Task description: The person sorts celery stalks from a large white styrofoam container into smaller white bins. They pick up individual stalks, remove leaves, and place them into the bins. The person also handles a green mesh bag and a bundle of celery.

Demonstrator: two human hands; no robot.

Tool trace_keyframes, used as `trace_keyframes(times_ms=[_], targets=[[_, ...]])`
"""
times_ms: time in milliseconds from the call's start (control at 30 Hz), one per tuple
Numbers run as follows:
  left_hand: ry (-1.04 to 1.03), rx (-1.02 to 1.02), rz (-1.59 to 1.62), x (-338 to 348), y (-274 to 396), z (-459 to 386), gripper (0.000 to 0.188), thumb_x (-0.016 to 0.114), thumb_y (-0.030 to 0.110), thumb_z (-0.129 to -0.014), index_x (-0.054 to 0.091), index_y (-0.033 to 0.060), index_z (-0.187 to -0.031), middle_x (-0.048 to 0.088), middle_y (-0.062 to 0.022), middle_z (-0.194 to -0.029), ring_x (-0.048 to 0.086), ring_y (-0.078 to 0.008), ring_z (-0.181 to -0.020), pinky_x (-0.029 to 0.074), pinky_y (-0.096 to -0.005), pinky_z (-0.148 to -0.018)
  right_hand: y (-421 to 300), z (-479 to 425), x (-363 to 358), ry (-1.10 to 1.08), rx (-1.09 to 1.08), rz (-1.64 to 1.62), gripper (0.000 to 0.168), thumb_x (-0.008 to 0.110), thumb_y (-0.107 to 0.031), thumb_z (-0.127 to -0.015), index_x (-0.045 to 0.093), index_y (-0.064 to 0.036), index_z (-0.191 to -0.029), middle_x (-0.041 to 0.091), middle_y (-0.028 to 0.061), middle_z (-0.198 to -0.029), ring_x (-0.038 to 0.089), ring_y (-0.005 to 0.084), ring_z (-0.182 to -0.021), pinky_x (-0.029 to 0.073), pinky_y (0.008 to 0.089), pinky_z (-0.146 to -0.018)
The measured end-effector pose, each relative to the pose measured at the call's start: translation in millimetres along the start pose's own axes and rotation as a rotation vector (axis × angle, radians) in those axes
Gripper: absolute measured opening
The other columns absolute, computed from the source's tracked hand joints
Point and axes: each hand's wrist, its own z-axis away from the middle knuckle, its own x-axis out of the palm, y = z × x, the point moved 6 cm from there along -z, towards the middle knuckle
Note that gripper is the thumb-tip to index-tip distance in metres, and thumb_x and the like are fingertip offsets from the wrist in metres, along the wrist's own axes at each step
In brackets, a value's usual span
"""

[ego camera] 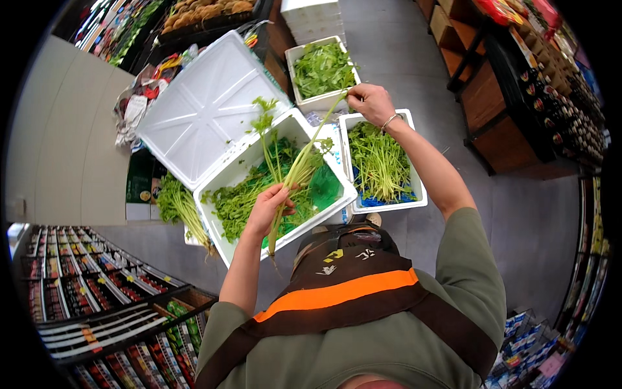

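My left hand (pixel 268 208) grips the lower part of a long pale-green celery stalk (pixel 303 158), whose root end hangs below the fingers. At the upper tip, my right hand (pixel 373 103) pinches the thin leafy end. The stalk slants across a white foam box (pixel 204 198) holding leafy celery (pixel 238 204) and green mesh or plastic. A second foam box (pixel 420 197), below my right forearm, contains thinner green stalks (pixel 384 165) on blue plastic. Beyond it, a third foam box (pixel 318 102) is filled with loose leaves (pixel 323 68).
A large white foam lid (pixel 209 107) leans behind the nearest box. More celery (pixel 182 204) lies at that box's left. White foam boxes (pixel 313 19) are stacked at the back. A wooden display stand with bottles (pixel 549 97) borders the aisle on the right; store shelves (pixel 92 277) stand lower left.
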Motion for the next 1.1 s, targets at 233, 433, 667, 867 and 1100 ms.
trace_keyframes(times_ms=[233, 433, 667, 867, 1100], targets=[[0.072, -0.025, 0.148, -10.1, 7.0, 23.8, 0.029, 0.049, 0.022, -0.094, 0.058, 0.0037, -0.114, 0.056, -0.0003, -0.071, 0.055, -0.0076, -0.067, 0.055, -0.0291, -0.067, -21.3, 12.6, 39.4, 0.261, -0.095, 0.162, 0.009, 0.061, -0.018, -0.071, 0.064, -0.009, -0.070, 0.063, 0.0046, -0.072, 0.060, 0.0238, -0.073, 0.044, 0.0377, -0.065], [0.027, -0.083, 0.123, -12.3, 12.5, 28.7, 0.027, 0.049, 0.021, -0.094, 0.059, 0.0033, -0.112, 0.053, 0.0016, -0.070, 0.054, -0.0060, -0.065, 0.055, -0.0279, -0.067, -4.1, 32.0, 50.4, 0.414, 0.044, 0.231, 0.011, 0.059, -0.019, -0.074, 0.063, -0.009, -0.071, 0.063, 0.0067, -0.073, 0.060, 0.0264, -0.071, 0.044, 0.0398, -0.066], [0.008, -0.147, 0.194, -32.3, 23.4, 40.8, 0.028, 0.047, 0.019, -0.094, 0.057, 0.0035, -0.116, 0.059, -0.0020, -0.072, 0.061, -0.0116, -0.074, 0.055, -0.0321, -0.069, 79.2, 46.2, 26.8, 0.180, 0.547, 0.264, 0.032, 0.056, -0.034, -0.077, 0.068, -0.009, -0.092, 0.065, 0.0143, -0.093, 0.062, 0.0333, -0.082, 0.049, 0.0406, -0.072], [-0.054, -0.124, 0.244, -24.4, 40.7, 28.8, 0.031, 0.045, 0.020, -0.095, 0.053, 0.0033, -0.120, 0.060, -0.0031, -0.071, 0.061, -0.0125, -0.073, 0.055, -0.0357, -0.071, 82.2, 78.8, 47.0, 0.127, 0.406, 0.530, 0.030, 0.059, -0.030, -0.080, 0.065, -0.005, -0.095, 0.064, 0.0160, -0.097, 0.062, 0.0286, -0.090, 0.048, 0.0359, -0.077], [-0.085, -0.113, 0.243, -11.0, 51.3, 16.4, 0.034, 0.043, 0.020, -0.095, 0.048, 0.0022, -0.123, 0.058, -0.0016, -0.071, 0.060, -0.0136, -0.074, 0.055, -0.0393, -0.074, -66.5, 98.1, 68.5, 0.299, 0.113, -0.187, 0.019, 0.070, -0.016, -0.071, 0.062, -0.004, -0.083, 0.058, 0.0089, -0.075, 0.058, 0.0238, -0.068, 0.047, 0.0326, -0.062]])
